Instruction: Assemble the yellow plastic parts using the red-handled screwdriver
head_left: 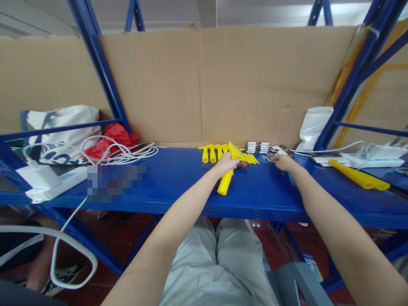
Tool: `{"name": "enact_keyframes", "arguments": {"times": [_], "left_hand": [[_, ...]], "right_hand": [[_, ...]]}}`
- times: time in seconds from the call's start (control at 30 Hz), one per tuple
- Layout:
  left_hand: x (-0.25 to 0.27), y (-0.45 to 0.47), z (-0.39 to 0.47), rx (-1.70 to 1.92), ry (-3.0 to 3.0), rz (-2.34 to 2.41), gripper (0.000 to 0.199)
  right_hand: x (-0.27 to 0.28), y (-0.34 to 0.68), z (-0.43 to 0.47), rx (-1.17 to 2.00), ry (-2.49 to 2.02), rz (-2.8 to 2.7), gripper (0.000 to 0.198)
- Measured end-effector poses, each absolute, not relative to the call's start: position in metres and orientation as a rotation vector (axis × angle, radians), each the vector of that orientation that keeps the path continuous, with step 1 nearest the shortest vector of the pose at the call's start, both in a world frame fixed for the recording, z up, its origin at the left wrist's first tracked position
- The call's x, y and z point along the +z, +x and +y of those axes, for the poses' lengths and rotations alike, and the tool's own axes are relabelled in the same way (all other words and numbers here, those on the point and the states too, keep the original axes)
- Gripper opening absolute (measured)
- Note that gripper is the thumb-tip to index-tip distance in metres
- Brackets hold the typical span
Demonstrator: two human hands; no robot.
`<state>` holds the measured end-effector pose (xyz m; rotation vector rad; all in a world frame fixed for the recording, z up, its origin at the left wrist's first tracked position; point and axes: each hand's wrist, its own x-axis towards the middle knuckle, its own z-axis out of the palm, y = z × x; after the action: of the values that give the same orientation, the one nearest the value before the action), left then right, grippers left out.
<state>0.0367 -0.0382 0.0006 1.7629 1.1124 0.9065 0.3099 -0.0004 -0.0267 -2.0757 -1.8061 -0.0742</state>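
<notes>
My left hand (227, 163) is wrapped round the handle of a yellow plastic scraper (225, 185). Its flat head tilts up and away, and its round hollow end points toward me. Just right of that hand lies a red and black tool, perhaps a screwdriver (242, 165), partly hidden. Farther right, my right hand (283, 162) has its fingertips together at the tabletop, beside scattered tiny silver pieces (265, 158). What its fingers pinch, if anything, is too small to tell. More yellow scrapers (213, 155) stand in a row behind my left hand, with flat yellow parts (251, 158) beside them.
Small white and black packs (257, 147) are stacked against the cardboard wall (255, 85). Two yellow tubes (360, 175) lie right on the blue table (178, 182). White cables (127, 157), a power strip (57, 182), a red bag (111, 138) and a cloth bag (63, 131) occupy the left.
</notes>
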Motion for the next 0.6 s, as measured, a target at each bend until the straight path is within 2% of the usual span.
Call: {"name": "enact_keyframes", "arguments": {"times": [0.47, 0.53, 0.6], "left_hand": [[0.004, 0.037, -0.041, 0.817, 1.773, 1.051, 0.015], [0.006, 0.037, -0.043, 0.795, 1.737, 0.967, 0.014], [0.008, 0.037, -0.046, 0.76, 1.69, 0.883, 0.012]], "right_hand": [[-0.002, 0.298, -0.026, -0.28, -2.103, -1.587, 0.028], [0.0, 0.294, -0.027, -0.231, -2.059, -1.577, 0.02], [0.001, 0.287, -0.029, -0.009, -1.971, -1.534, 0.015]]}}
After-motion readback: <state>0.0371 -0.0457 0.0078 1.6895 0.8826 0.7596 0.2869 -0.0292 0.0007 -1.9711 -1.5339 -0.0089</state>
